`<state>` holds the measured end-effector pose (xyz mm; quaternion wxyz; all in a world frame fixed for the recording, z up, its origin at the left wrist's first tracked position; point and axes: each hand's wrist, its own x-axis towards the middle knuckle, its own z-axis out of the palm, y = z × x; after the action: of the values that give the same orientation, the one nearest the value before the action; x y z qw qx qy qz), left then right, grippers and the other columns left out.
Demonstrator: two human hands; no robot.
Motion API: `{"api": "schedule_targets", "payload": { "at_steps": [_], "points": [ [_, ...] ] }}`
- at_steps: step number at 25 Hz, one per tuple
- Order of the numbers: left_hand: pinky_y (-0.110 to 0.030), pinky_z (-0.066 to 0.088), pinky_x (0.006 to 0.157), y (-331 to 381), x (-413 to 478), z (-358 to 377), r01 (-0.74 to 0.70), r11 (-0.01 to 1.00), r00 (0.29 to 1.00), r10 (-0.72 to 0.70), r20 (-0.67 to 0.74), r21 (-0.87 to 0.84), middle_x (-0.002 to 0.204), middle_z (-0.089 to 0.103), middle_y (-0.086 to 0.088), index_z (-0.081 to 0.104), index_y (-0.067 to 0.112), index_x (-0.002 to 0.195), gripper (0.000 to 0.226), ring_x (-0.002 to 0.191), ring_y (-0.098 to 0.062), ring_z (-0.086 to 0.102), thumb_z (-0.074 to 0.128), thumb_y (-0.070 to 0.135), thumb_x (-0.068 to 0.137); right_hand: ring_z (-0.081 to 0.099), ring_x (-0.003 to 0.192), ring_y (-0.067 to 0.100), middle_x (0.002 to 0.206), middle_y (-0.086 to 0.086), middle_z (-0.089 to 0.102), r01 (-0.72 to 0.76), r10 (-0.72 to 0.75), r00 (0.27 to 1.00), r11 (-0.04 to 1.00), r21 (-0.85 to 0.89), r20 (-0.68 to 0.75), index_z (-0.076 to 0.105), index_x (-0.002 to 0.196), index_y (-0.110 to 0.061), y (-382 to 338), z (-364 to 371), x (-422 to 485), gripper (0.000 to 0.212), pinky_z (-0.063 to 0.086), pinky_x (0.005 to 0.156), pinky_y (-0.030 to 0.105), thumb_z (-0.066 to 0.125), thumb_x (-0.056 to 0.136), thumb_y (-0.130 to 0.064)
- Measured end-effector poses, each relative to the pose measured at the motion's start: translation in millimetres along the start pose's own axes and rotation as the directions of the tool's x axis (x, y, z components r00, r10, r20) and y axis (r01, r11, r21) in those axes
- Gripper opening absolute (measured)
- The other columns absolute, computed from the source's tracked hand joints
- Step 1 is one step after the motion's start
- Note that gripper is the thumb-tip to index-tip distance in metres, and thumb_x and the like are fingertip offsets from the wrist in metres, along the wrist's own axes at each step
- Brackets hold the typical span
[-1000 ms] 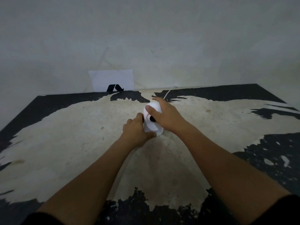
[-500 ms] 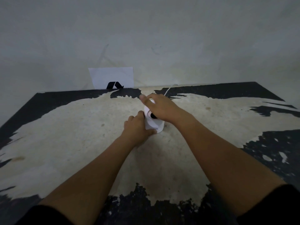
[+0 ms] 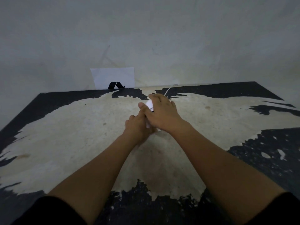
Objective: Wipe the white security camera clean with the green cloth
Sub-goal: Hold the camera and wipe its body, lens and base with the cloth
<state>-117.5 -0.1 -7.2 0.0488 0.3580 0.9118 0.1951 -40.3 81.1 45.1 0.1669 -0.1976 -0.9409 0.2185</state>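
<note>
Both hands on white camera (image 3: pixel 149 103) on worn table (image 3: pixel 65 135): right hand (image 3: pixel 162 115) draped over top, left hand (image 3: pixel 138 127) gripping base. Cable (image 3: pixel 168 89) runs back.

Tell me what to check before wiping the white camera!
1. Camera steady: ok. The left hand holds its base, and the right hand lies over the white security camera.
2. Green cloth ready: not ok, none shows anywhere.
3. Camera standing on the table: cannot tell, hands hide its base.
4. White cable slack: ok, it curves loosely back toward the wall.
5. Lens uncovered for wiping: not ok, the right hand covers most of it.
</note>
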Motion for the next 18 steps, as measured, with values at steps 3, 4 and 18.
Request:
{"api": "schedule_targets", "payload": {
  "at_steps": [3,4,18],
  "points": [
    [-0.041,0.039,0.089,1,-6,0,0.038,0.998,0.998,-0.040,-0.048,-0.043,0.127,0.057,-0.008,0.033,0.018,0.132,0.079,0.114,-0.031,0.049,0.067,0.055,0.071,0.043,0.132,0.024,0.146,0.007,0.045,-0.041,0.026,0.997,0.971,0.236,0.068,0.045,0.138,-0.020,10,-13,12,0.060,0.033,0.101,0.033,0.033,0.094,-0.059],
    [-0.040,0.038,0.086,0,-7,0,0.029,0.998,0.997,-0.032,-0.064,-0.048,0.124,0.058,-0.009,0.035,0.017,0.130,0.078,0.112,-0.030,0.050,0.068,0.055,0.070,0.046,0.127,0.023,0.144,0.006,0.048,-0.106,0.074,0.991,0.937,0.333,0.108,0.045,0.139,-0.019,12,-17,12,0.061,0.033,0.096,0.031,0.032,0.094,-0.059],
    [-0.045,0.039,0.098,-13,-35,-5,0.015,0.966,0.988,-0.054,-0.145,-0.258,0.130,0.051,-0.012,0.036,0.019,0.137,0.052,0.119,-0.034,0.047,0.051,0.038,0.090,0.066,0.091,0.029,0.099,0.012,0.069,-0.308,0.317,0.944,0.766,0.565,0.085,0.066,0.100,-0.014,48,-10,-60,0.016,0.054,0.079,0.042,0.053,0.091,-0.013]
  ]
}}
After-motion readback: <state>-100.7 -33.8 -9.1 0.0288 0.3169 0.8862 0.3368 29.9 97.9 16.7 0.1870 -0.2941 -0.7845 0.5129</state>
